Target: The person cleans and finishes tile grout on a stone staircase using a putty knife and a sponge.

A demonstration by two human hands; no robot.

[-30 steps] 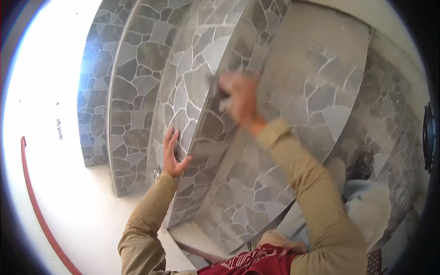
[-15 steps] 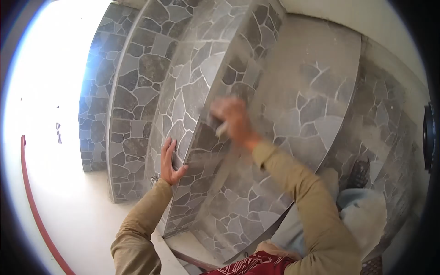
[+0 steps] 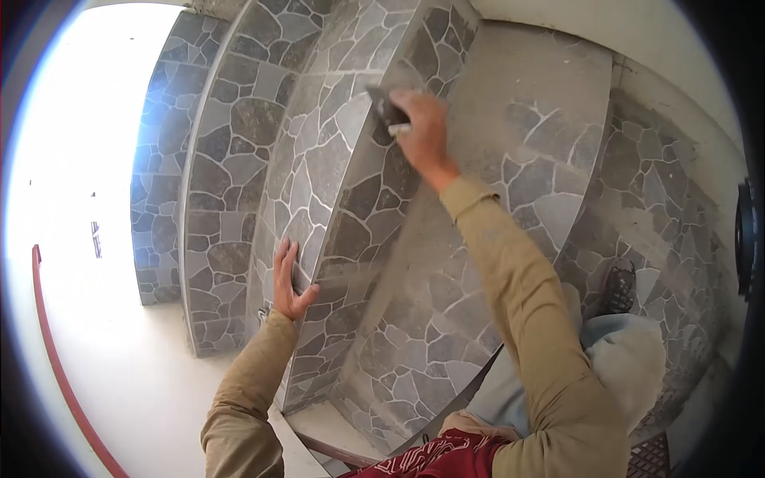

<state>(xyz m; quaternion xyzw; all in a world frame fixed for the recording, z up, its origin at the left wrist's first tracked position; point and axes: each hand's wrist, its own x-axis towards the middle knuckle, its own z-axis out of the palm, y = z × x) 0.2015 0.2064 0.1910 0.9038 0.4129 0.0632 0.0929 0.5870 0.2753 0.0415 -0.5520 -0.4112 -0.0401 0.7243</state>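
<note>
My right hand (image 3: 425,131) is wrapped round a dark, flat hand tool (image 3: 388,109) with a pale part beneath the fingers. Its exact kind is not clear. The tool lies against the upper edge and front face of a stone-patterned step (image 3: 368,179), and fine dust blurs the surface around it. Lower down the same step, my left hand (image 3: 292,287) rests on the edge, fingers stretched over the top and thumb toward the front face. Nothing shows in that hand. Grey stone shapes with pale joints cover the step.
More stone-patterned steps (image 3: 231,151) rise to the left. A dusty lower tread (image 3: 522,187) lies to the right, with my shoe (image 3: 618,288) on the level below. A plain wall (image 3: 558,20) runs along the top; a red strip (image 3: 64,382) stands at far left.
My right hand has moved up along the step's edge with the dark tool, away from my left hand. My left hand keeps its place on the step.
</note>
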